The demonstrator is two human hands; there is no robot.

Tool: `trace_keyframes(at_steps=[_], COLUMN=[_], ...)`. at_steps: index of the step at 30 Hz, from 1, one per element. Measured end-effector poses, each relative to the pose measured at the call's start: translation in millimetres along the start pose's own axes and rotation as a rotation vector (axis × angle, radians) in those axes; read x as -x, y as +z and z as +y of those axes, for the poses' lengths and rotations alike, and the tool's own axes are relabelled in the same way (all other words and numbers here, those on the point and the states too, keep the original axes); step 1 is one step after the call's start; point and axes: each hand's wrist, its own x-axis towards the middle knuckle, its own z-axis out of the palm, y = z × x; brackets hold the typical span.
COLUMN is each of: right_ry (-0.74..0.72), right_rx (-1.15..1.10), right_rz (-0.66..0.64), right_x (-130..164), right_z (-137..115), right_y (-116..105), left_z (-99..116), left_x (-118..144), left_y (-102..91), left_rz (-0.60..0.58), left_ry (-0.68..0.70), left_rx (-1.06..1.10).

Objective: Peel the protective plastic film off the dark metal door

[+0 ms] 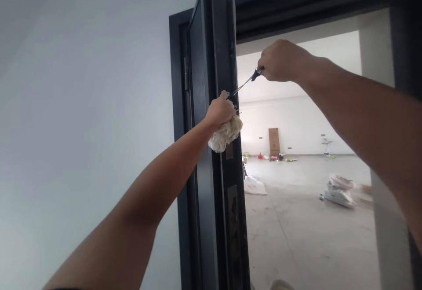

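On my feed: left hand (pixel 221 110), nearer door (pixel 222 48), clutches crumpled whitish cloth (pixel 227 135); right hand (pixel 280 61), right of door, pinches thin dark strand (pixel 243 85) slanting down toward door edge.

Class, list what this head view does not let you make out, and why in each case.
All in the head view:
Thin-shafted tool: much of its handle is hidden by the right hand; its tip is lost near the left hand.
Crumpled white bundle: upper part covered by the left hand.
Bag pile: blurred, contents unseen.
Door: foot cut off by the bottom edge.
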Motion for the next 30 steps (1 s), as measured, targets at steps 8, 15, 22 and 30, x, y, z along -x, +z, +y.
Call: trace_keyframes(at_steps=[8, 15, 22, 30], right_ry=[-0.099, 0.389, 0.432, 0.235], right_rx=[0.291, -0.563, -1.165, -0.658], right_rz=[-0.015, 0.186, -0.099, 0.146], right_x=[26, 46, 55, -8], right_z=[9, 20, -18, -69], right_y=[-23, -32, 23, 85], left_z=[49, 118, 64, -15], left_x=[-20, 10, 87, 184], left_y=[18.9, 46.1, 24.7, -23.5], left_rz=[0.13, -0.051, -0.084, -0.468], left_ry=[0.075, 0.395, 0.338, -0.149], left_rx=[-0.072, 0.005, 0.248, 0.606])
